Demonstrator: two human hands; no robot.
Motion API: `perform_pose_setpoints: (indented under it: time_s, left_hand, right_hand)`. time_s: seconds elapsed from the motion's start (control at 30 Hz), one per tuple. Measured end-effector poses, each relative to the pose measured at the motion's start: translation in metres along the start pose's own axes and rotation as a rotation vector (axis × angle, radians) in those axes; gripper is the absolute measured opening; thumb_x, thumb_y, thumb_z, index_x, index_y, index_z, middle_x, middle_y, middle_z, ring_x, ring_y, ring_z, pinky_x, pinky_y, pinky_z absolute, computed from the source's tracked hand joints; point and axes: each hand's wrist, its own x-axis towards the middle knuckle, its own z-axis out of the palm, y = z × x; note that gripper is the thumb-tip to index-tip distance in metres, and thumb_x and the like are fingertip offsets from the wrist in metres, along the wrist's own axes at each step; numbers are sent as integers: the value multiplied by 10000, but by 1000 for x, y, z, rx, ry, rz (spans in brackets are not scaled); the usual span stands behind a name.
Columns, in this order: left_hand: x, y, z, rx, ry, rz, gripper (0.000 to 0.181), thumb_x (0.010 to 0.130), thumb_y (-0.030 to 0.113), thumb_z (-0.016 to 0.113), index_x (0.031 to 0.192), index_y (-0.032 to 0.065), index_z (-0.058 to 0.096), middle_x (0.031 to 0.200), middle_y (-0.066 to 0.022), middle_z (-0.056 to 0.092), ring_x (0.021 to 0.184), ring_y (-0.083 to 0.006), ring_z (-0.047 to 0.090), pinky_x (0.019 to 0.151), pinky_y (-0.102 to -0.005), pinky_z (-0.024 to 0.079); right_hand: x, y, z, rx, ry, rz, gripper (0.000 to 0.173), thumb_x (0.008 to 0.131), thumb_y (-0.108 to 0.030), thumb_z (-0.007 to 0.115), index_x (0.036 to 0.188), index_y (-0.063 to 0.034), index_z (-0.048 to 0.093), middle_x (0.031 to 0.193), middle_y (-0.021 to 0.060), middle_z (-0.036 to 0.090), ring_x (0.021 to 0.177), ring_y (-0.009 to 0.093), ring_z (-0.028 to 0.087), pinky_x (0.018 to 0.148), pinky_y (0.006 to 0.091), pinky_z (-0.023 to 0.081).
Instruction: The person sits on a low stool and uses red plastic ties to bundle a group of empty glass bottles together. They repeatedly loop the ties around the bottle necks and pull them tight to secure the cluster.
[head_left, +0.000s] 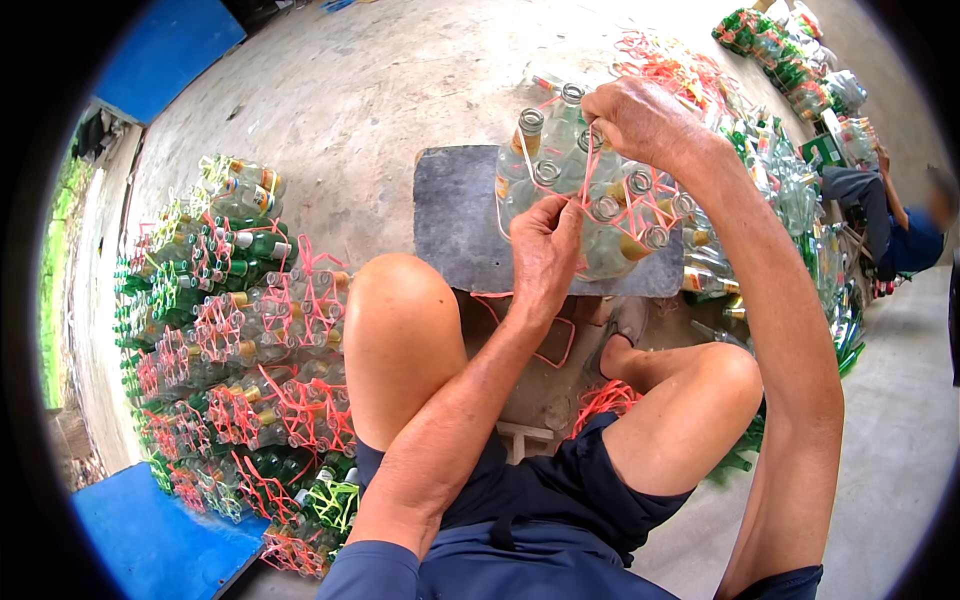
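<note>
A bundle of clear glass bottles stands upright on a dark grey board in front of my knees. Pink plastic strapping weaves around the bottle necks, and a paler length crosses on the left side. My left hand pinches the strap at the bundle's near side, between thumb and forefinger. Above the far bottles, my right hand grips the strap, which runs taut down towards my left fingers. That hand hides part of the far right necks.
Strapped bundles of clear and green bottles are stacked on my left. Loose bottles pile up on the right, near a seated person. Pink strapping lies in a heap beyond the board and in a coil between my legs.
</note>
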Motion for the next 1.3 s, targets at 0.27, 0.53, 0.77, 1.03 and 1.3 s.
perform_pose_setpoints:
  time_s: [0.27,0.53,0.77,1.03,1.3]
  left_hand:
    - [3,-6,0,-3,3,70,256,1056,157,628,1107,-51,769,724,57,580,595,-32,484,497,-249,408]
    - [4,-9,2,-15,-2,57,259,1056,163,627,1074,-55,766,742,51,587,612,-33,492,507,-252,413]
    - [-5,-1,0,7,43,9,238,1042,134,666,1111,-67,772,839,69,623,740,-19,480,614,-231,371]
    - [-15,12,0,80,82,26,236,1028,114,688,1146,-67,784,825,59,639,729,-27,506,611,-239,400]
    - [-17,10,-9,174,71,114,228,1031,122,696,1157,-40,797,811,82,632,710,-16,493,600,-238,392]
  right_hand:
    - [16,2,0,85,-16,-44,146,811,-45,634,915,16,717,812,248,685,794,432,686,737,499,542]
    - [29,5,4,212,-194,121,138,799,-7,627,893,33,720,708,208,684,636,303,721,600,467,547]
    - [33,4,-8,392,-425,276,169,893,-11,595,971,38,736,697,138,730,586,202,751,506,338,604]
    - [15,7,-2,444,-380,371,225,906,-27,558,1019,59,732,752,152,739,607,215,764,512,357,597]
    - [-61,-50,11,326,356,244,187,928,-162,679,988,-3,756,958,173,738,951,385,722,846,453,574]
